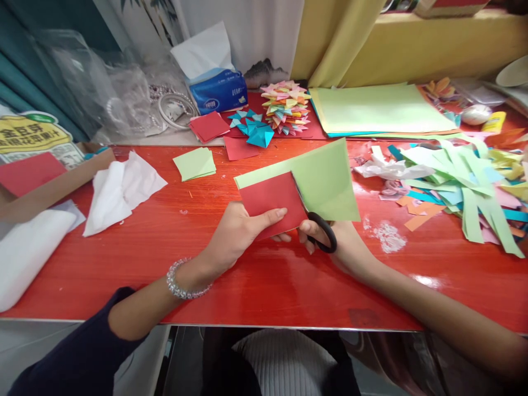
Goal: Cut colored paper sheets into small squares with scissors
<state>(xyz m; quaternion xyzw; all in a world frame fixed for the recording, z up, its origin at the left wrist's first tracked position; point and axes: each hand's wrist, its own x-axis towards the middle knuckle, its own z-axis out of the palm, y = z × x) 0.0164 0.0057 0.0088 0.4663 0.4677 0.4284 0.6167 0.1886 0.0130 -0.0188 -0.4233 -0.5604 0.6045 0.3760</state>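
Note:
My left hand (pixel 243 231) pinches a red paper square (pixel 268 201) laid over a larger green paper sheet (pixel 328 179), thumb on top and fingers beneath. A pair of scissors with black handles (pixel 324 234) is in my right hand (pixel 342 242). The blades lie along the right edge of the red square, across the green sheet. Both papers are held up above the red table (pixel 264 291). Farther back on the table lies a small stack of green paper squares (pixel 194 164).
Cut paper strips (pixel 466 187) are heaped at the right. Large coloured sheets (pixel 379 110) lie at the back, beside a folded paper ornament (pixel 286 107), blue folded pieces (pixel 256 129) and a tissue pack (pixel 216 91). Crumpled tissue (pixel 124 190) and a cardboard box (pixel 58 184) are at left.

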